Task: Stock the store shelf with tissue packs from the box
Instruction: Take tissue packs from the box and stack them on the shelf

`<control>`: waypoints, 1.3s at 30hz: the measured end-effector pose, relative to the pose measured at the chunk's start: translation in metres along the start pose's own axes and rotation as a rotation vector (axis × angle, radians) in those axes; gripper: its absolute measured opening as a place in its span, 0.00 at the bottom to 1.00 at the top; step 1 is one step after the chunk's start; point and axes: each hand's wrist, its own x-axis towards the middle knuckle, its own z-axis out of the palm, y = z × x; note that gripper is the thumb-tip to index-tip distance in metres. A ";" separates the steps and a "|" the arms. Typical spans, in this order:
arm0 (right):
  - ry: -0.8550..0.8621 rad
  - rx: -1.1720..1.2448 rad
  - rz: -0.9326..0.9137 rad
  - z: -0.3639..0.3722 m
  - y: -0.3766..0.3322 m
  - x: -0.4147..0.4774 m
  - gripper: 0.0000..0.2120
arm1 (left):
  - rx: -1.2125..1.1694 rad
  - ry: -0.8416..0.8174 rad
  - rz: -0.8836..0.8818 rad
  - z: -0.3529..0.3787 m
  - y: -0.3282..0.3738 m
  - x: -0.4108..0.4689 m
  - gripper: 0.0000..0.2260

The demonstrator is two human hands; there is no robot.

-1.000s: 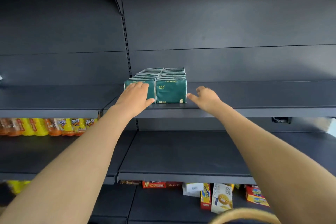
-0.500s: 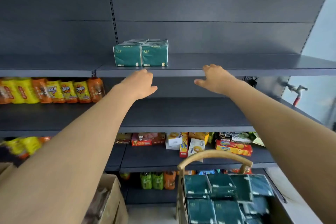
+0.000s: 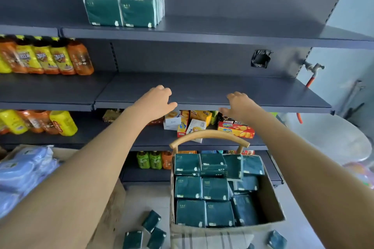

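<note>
I'm seeing dark green tissue packs (image 3: 202, 190) filling the box (image 3: 270, 198), stocked packs (image 3: 123, 11) standing left on the top shelf (image 3: 232, 30), print blurring beyond reading. My left hand (image 3: 155, 101) and right hand (image 3: 240, 106) are hovering empty, fingers loosely spread, at the middle shelf (image 3: 202, 91) front edge.

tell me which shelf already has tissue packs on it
The highest shelf in view: green tissue packs stand in two rows near its left end. The lower shelves show only bottles and snack boxes.
</note>
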 end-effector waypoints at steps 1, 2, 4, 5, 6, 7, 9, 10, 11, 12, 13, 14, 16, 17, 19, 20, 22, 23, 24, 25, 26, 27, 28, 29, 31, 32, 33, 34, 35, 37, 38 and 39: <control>-0.026 -0.003 -0.008 0.013 0.013 0.002 0.28 | -0.002 -0.010 -0.020 0.015 0.006 0.002 0.20; -0.053 -0.004 -0.024 0.026 0.026 0.004 0.28 | -0.008 -0.025 -0.044 0.031 0.012 0.004 0.20; -0.114 -0.012 -0.059 0.054 0.051 0.010 0.27 | -0.017 -0.061 -0.082 0.063 0.026 0.008 0.19; -0.158 -0.014 -0.068 0.069 0.063 0.013 0.27 | -0.028 -0.081 -0.103 0.079 0.031 0.009 0.19; -0.201 -0.011 -0.073 0.086 0.076 0.018 0.27 | -0.045 -0.102 -0.131 0.097 0.036 0.010 0.19; -0.238 -0.002 -0.074 0.101 0.087 0.022 0.27 | -0.059 -0.122 -0.157 0.114 0.040 0.010 0.19; -0.306 0.015 -0.074 0.131 0.107 0.030 0.28 | -0.057 -0.170 -0.183 0.150 0.046 0.008 0.16; -0.341 0.018 -0.071 0.145 0.115 0.032 0.28 | -0.046 -0.207 -0.193 0.166 0.049 0.007 0.15; -0.375 0.016 -0.064 0.157 0.122 0.034 0.28 | -0.034 -0.252 -0.205 0.182 0.051 0.005 0.14; -0.403 0.015 -0.059 0.169 0.127 0.035 0.28 | -0.022 -0.297 -0.218 0.197 0.053 0.003 0.15; -0.431 0.018 -0.052 0.181 0.132 0.037 0.28 | -0.012 -0.337 -0.229 0.210 0.054 0.001 0.17; -0.454 0.025 -0.047 0.191 0.136 0.037 0.28 | -0.008 -0.365 -0.240 0.223 0.055 -0.001 0.19; -0.488 0.048 -0.028 0.213 0.142 0.038 0.27 | -0.011 -0.403 -0.260 0.246 0.055 -0.004 0.20; -0.497 0.058 -0.014 0.223 0.146 0.038 0.26 | -0.017 -0.416 -0.266 0.257 0.055 -0.004 0.19; -0.491 0.082 0.024 0.245 0.154 0.040 0.26 | -0.034 -0.430 -0.257 0.276 0.056 -0.002 0.19; -0.483 0.097 0.050 0.255 0.156 0.041 0.26 | -0.047 -0.429 -0.244 0.285 0.057 0.001 0.19; -0.472 0.118 0.095 0.273 0.161 0.043 0.28 | -0.069 -0.413 -0.219 0.300 0.058 0.010 0.18; -0.473 0.132 0.121 0.282 0.163 0.045 0.29 | -0.076 -0.410 -0.213 0.309 0.057 0.017 0.17; -0.463 0.144 0.143 0.288 0.164 0.045 0.30 | -0.080 -0.399 -0.209 0.316 0.057 0.023 0.17; -0.446 0.152 0.155 0.292 0.165 0.044 0.31 | -0.083 -0.386 -0.207 0.321 0.057 0.027 0.17; -0.425 0.165 0.169 0.298 0.166 0.046 0.32 | -0.090 -0.385 -0.214 0.328 0.056 0.032 0.17; -0.405 0.184 0.190 0.303 0.167 0.048 0.33 | -0.097 -0.389 -0.224 0.336 0.056 0.037 0.17; -0.385 0.205 0.208 0.308 0.167 0.049 0.35 | -0.103 -0.393 -0.233 0.343 0.055 0.042 0.17; -0.379 0.221 0.225 0.312 0.168 0.051 0.36 | -0.108 -0.400 -0.243 0.349 0.054 0.045 0.17; -0.397 0.261 0.279 0.318 0.168 0.053 0.41 | -0.113 -0.416 -0.267 0.358 0.054 0.051 0.17; -0.413 0.284 0.312 0.320 0.169 0.055 0.42 | -0.116 -0.417 -0.277 0.362 0.053 0.053 0.17; -0.425 0.306 0.341 0.320 0.169 0.056 0.42 | -0.123 -0.417 -0.284 0.365 0.053 0.056 0.17; -0.426 0.332 0.363 0.321 0.169 0.056 0.41 | -0.131 -0.419 -0.286 0.367 0.052 0.058 0.18; -0.421 0.356 0.384 0.320 0.170 0.056 0.40 | -0.135 -0.420 -0.286 0.369 0.051 0.060 0.18; -0.417 0.411 0.455 0.316 0.173 0.055 0.36 | -0.138 -0.414 -0.279 0.371 0.050 0.065 0.18; -0.417 0.449 0.505 0.312 0.175 0.053 0.34 | -0.138 -0.410 -0.272 0.371 0.049 0.068 0.19; -0.416 0.490 0.558 0.309 0.177 0.049 0.32 | -0.139 -0.409 -0.266 0.371 0.048 0.071 0.19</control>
